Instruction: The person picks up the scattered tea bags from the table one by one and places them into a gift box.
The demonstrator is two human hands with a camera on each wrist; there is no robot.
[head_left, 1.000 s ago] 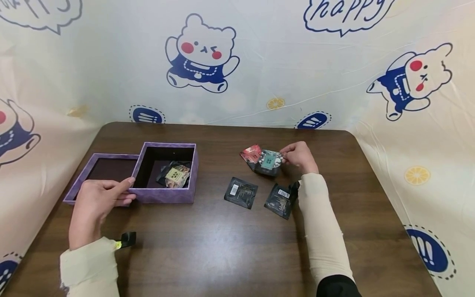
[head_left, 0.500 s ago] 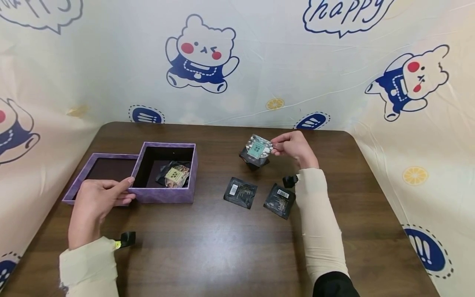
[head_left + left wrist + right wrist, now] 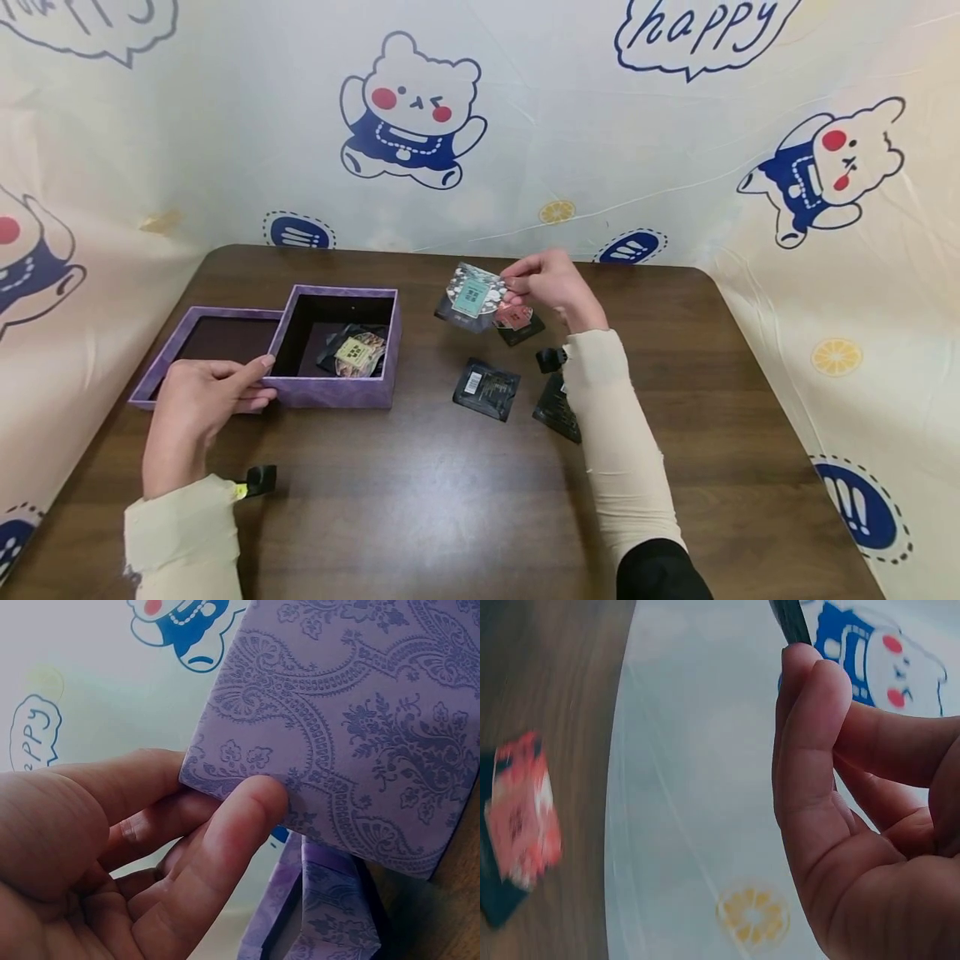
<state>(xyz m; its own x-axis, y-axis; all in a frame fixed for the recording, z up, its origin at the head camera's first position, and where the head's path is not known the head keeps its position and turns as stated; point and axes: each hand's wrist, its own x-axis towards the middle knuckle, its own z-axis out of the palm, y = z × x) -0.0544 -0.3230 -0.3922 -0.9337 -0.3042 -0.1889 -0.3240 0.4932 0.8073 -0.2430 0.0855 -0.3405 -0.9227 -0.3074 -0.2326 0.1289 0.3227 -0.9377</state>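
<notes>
My right hand (image 3: 551,287) pinches the right edge of a black sachet with a teal label (image 3: 470,296), lifted over the back of the table. In the right wrist view only a dark sliver of it shows above the fingertips. Below and right of it lies a red-labelled sachet (image 3: 515,319). My left hand (image 3: 206,400) grips the front left corner of an open purple patterned box (image 3: 330,394), thumb and fingers on its wall. Inside the box lies a sachet with a yellow-green label (image 3: 357,353), overlapping another dark one.
The purple box lid (image 3: 172,346) lies hollow side up, left of the box and partly under the left hand. Two black sachets lie barcode side up: one in front (image 3: 486,390), another (image 3: 557,407) partly hidden by the right sleeve. A printed sheet (image 3: 645,150) hangs behind the table.
My right hand has picked up the teal-labelled sachet and carried it left toward the box, uncovering the red-labelled one. My left hand stays on the box corner.
</notes>
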